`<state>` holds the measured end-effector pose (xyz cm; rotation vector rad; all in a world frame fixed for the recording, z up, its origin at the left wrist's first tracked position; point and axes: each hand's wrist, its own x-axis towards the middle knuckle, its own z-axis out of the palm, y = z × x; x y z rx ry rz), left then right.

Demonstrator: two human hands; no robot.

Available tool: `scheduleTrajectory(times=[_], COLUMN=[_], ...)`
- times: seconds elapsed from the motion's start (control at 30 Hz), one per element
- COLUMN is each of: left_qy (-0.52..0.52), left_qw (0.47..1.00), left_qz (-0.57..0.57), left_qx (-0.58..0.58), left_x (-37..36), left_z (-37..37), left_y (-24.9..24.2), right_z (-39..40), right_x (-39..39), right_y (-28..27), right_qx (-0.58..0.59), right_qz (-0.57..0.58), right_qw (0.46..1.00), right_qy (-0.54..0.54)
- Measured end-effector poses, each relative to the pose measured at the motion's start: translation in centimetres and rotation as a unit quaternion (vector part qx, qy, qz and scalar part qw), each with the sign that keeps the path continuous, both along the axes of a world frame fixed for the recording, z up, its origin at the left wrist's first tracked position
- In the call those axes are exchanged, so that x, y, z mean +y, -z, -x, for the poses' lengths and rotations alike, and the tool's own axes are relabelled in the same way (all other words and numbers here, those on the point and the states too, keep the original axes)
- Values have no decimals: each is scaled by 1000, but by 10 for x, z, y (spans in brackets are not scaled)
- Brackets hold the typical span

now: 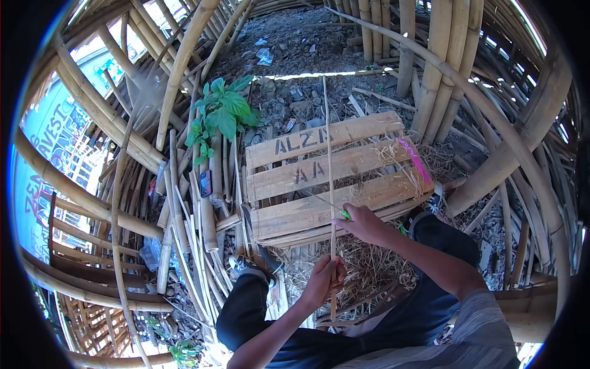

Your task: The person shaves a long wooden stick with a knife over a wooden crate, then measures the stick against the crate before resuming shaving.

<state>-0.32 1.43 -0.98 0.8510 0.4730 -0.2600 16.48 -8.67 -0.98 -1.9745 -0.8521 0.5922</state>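
Note:
A long thin bamboo strip (328,141) stands nearly upright in the view, running from my lap up across a slatted wooden crate (289,218). My left hand (322,281) is closed around its lower part. Higher up, my right hand (364,226) grips a knife (346,214) by its green handle. The thin blade points up and left, crossing the strip just above my right fingers. Black lettering marks the crate's slats, and a pink band (415,161) shows at its right end. Pale shavings (301,270) lie between my legs and on the crate.
Cut bamboo poles and split strips (184,209) lie to the left, with a phone (205,183) resting among them. A leafy green plant (224,111) grows behind. Thick bamboo posts (439,67) stand at the right, and a curved pole (491,120) arches past them. Rubble covers the ground beyond.

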Motion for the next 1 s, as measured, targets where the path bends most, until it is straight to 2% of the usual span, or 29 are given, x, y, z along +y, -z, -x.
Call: scheduleTrajectory(times=[0.03, 0.07, 0.13, 0.27, 0.4, 0.47, 0.6, 0.7, 0.8, 0.93, 1.0], left_qy=[0, -14, -31, -45, -59, -64, -54, -51, -64, -64, -54], left_qw=[1000, 1000, 999, 998, 995, 995, 991, 991, 993, 993, 996], left_qz=[-1, 6, 14, -41, -78, -80, -120, -122, -101, -96, -71], left_qx=[-1, -3, -4, 3, 11, 13, 9, -4, 2, 14, 18], left_x=[1, 3, 6, 11, 10, 6, 0, 1, 10, 5, 2], left_z=[-1, -1, -2, -3, 0, 3, 6, 5, 4, 12, 13], left_y=[-2, -3, -5, 2, 9, 4, 2, -2, 1, -1, -6], right_z=[-1, 2, 11, 43, 56, 51, 13, 7, 39, 21, -5], right_x=[-1, -2, -4, -4, -1, 0, 3, 1, -2, -2, 5], right_y=[-4, -5, -5, 0, 11, 3, 17, 19, 25, 19, 23], right_qx=[-93, -94, -118, -135, -174, -265, -274, -322, -323, -345, -300], right_qz=[55, 54, 71, 54, 34, 90, 111, 83, 13, 38, 110], right_qw=[994, 994, 986, 979, 975, 955, 955, 943, 943, 929, 948], right_qy=[-11, -12, -94, -146, -133, -101, -30, 9, -80, -129, 8])
